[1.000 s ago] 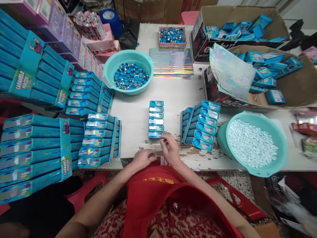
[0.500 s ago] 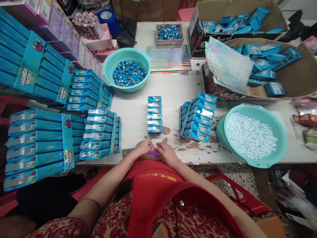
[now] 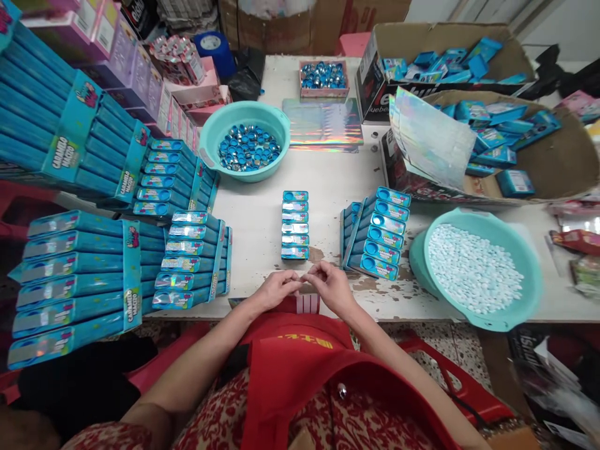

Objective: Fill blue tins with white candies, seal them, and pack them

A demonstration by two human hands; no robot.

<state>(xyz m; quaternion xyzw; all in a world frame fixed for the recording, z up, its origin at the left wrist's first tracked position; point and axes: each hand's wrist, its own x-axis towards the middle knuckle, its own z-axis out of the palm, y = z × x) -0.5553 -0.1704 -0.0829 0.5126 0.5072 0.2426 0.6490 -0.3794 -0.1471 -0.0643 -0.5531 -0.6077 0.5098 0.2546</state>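
Note:
My left hand (image 3: pixel 276 289) and my right hand (image 3: pixel 329 289) meet above the front of the table, thumbs and fingertips pinched together. Whatever lies between the fingertips is too small to make out. Below them a shiny holographic sheet with pale strips (image 3: pixel 307 304) lies at the table edge, partly hidden by the hands and apron. Just beyond my fingers stands a row of several slim blue candy boxes (image 3: pixel 295 226), some with silvery patches on their ends. To the right leans a bundle of blue candy boxes (image 3: pixel 383 234) with round recesses.
Bundled blue boxes (image 3: pixel 70 281) fill the left side. A teal basin (image 3: pixel 206 147) holds blue-and-silver caps; another teal basin (image 3: pixel 422 269) holds pale candies. Behind are holographic sheets (image 3: pixel 323 122), a small box of caps (image 3: pixel 323 92) and cartons (image 3: pixel 389 156) with blue packs.
Both hands have risen off the sheet at the table edge and moved slightly forward, fingertips now pinched together. Pale strips on the sheet now show. The view has tilted slightly.

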